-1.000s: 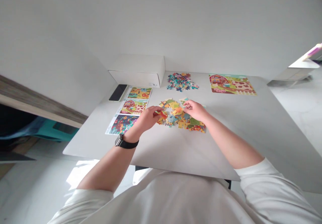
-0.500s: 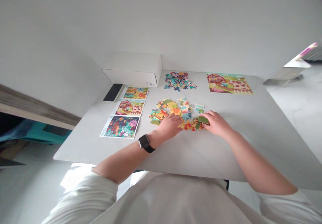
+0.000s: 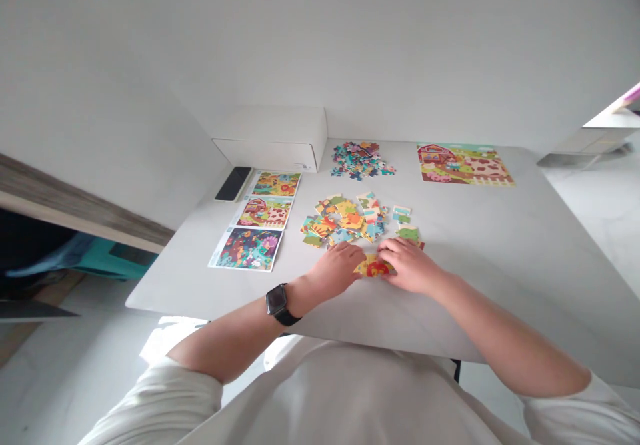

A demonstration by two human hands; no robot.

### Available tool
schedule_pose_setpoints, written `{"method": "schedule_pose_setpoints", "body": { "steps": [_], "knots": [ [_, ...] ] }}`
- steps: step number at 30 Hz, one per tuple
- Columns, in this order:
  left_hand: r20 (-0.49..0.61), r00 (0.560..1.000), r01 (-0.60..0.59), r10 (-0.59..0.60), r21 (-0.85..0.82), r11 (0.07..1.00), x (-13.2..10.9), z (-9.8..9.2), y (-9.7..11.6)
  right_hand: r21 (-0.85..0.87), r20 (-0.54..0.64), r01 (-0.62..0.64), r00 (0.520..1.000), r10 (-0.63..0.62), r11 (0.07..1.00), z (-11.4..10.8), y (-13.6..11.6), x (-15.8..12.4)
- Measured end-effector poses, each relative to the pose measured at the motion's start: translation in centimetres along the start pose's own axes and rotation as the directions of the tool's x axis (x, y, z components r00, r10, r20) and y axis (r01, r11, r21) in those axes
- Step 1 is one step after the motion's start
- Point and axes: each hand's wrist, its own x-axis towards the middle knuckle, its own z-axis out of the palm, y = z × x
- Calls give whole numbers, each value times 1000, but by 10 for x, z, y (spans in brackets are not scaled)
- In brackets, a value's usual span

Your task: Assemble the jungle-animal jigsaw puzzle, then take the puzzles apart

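Between my hands lies a short strip of joined jigsaw puzzle pieces (image 3: 376,267), yellow with a red and orange lion face. The fingers of my left hand (image 3: 336,270) close on its left end, and a black watch (image 3: 277,300) is on that wrist. At the strip's right end, my right hand (image 3: 411,266) is bent over the pieces and partly covers them. Just beyond its knuckles lies a green puzzle piece (image 3: 408,233), with a pale blue and green piece (image 3: 401,214) above it. A heap of loose yellow and orange pieces (image 3: 345,218) spreads beyond my left hand.
Toward the wall lies a second heap of teal and purple pieces (image 3: 361,160). An assembled farm puzzle (image 3: 465,164) is at the back right. On the left are a sheet of three pictures (image 3: 249,250), a phone (image 3: 234,184) and a white box (image 3: 270,154).
The lion strip has come closer to my body. My right hand has let go of the green piece and moved left onto the strip. The view has shifted slightly.
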Motion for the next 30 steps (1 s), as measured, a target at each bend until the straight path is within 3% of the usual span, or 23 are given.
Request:
{"method": "schedule_pose_setpoints", "body": {
  "steps": [6, 11, 15, 17, 20, 22, 24, 27, 30],
  "knots": [
    [31, 999, 14, -13, -36, 999, 2, -10, 4, 17, -6, -17, 1000, 17, 1000, 0, -10, 1],
    [-16, 999, 32, -37, -263, 964, 1, -10, -3, 196, -42, -72, 996, 81, 978, -4, -12, 2],
    [-131, 989, 16, -69, -369, 929, 7, -17, -21, 516, 9, -179, 979, 203, 838, -11, -6, 9],
    [-188, 972, 53, -138, -398, 916, 14, -24, -34, 592, 27, -250, 956, 292, 766, -16, 1, 19],
    [-252, 931, 153, -266, -391, 907, 23, -32, -58, 517, -100, -281, 918, 383, 809, -23, 21, 34],
    [-296, 922, 173, -250, -264, 949, 26, -33, -75, 367, -261, -277, 886, 384, 888, -27, 40, 36],
    [-314, 916, 219, -251, -134, 966, 22, -30, -90, 251, -309, -316, 870, 385, 915, -31, 61, 27],
    [-288, 929, 217, -233, -87, 972, 10, -18, -102, 140, -157, -389, 899, 408, 910, -31, 81, 2],
    [-224, 959, 158, -172, -83, 984, 3, -4, -98, 63, -19, -422, 906, 424, 904, -23, 81, -13]
  ]
}}
